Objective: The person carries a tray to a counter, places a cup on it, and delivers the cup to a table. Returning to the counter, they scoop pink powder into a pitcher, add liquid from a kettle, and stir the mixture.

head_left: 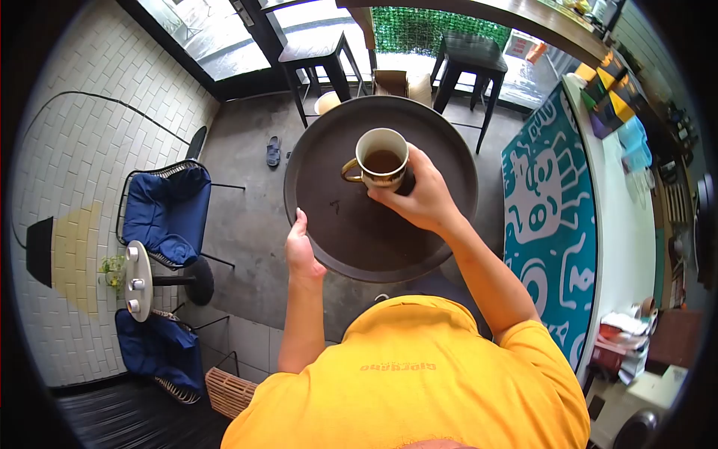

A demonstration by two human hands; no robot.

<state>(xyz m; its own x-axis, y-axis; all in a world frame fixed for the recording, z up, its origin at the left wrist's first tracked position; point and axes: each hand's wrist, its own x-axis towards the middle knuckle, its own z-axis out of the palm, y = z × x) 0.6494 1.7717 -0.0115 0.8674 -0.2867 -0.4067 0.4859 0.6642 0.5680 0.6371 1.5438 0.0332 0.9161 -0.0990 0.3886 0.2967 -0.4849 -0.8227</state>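
gold-handled mug (383,140) with brown drink (383,162), upright over far half of round tray (336,232) | right hand (420,196): curled round mug's right side | left hand (301,253): at tray's left rim, most fingers hidden, openness cannot be told | black bar stool (471,56) far, teal-fronted counter (627,247) right, blue-cushioned chair (176,206) left

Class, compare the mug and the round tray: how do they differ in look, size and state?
The tray is plain dark brown; the mug is pale inside with a gold-toned handle. The tray is much wider and shallower than the mug. The right hand grips the mug, while the left hand is at the tray's edge. Both have round rims.
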